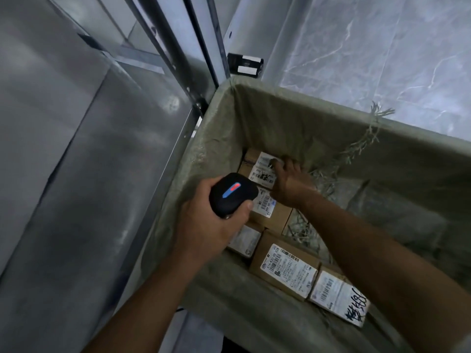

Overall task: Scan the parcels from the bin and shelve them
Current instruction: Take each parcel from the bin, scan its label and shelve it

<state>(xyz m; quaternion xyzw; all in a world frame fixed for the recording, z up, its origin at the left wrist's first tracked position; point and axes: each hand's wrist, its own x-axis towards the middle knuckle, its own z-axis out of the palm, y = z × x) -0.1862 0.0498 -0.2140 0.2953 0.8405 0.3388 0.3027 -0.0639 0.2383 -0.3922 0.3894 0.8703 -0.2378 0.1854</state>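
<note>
**Reaching into the bin for a parcel, scanner at the ready**

Seen from a head-worn camera looking down, a person leans over a deep bin (331,128) lined with a pale green woven sack. Several small cardboard parcels with white barcode labels lie along the left side of the bin's bottom, packed close together with labels facing up.

The left hand (204,225) grips a black handheld scanner (233,194), fingers and thumb wrapped round its body. A red and blue light strip glows on its top. It hovers above the parcels with its nose pointing down into the bin, probably so that a label can be read as soon as one is turned towards it.

The right hand (289,183) reaches further in, fingers curled over the far edge of the farthest parcel (257,165), which sits in the bin's corner. It appears to be taking hold to lift or tilt it; whether the grasp is firm cannot be told.

Nearer the viewer lie a larger labelled parcel (284,268) and one with black handwriting (339,299). Loose frayed threads hang from the sack. Grey metal shelving (84,149) stands directly left of the bin, close enough for shelving without walking.
</note>
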